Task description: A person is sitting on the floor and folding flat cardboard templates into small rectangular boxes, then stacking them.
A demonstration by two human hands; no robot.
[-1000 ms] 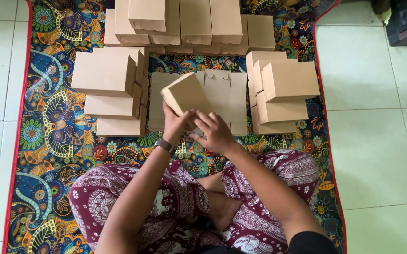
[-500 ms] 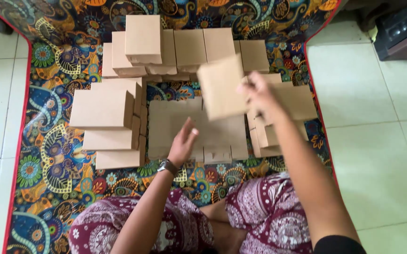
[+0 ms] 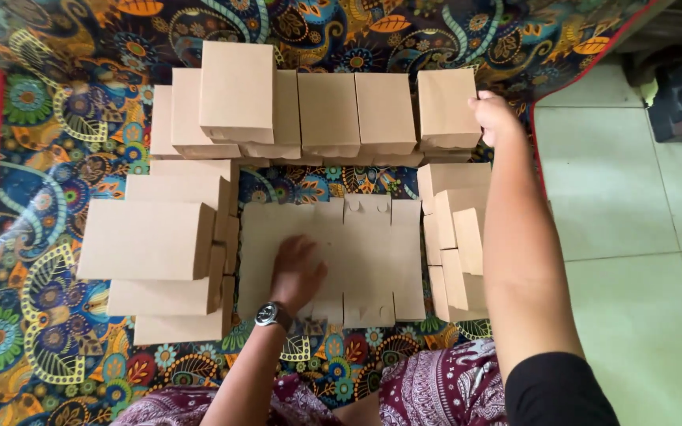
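Since half a second ago the right hand (image 3: 495,116) has carried its folded brown box (image 3: 447,106) forward and now has it at the far right end of the back row of boxes (image 3: 325,114), fingers closed round the box's right edge. The left hand (image 3: 298,272) has stayed low, now lying palm down with fingers spread on the stack of flat cardboard blanks (image 3: 365,260), holding nothing.

In the head view, a wristwatch (image 3: 268,315) sits on the wrist just behind the left hand. To that hand's left is a pile of folded boxes (image 3: 160,252); to its right, under the right forearm, stands a smaller pile of boxes (image 3: 455,237). All of it rests on a patterned cloth (image 3: 33,181) spread over the tiled floor (image 3: 625,205).
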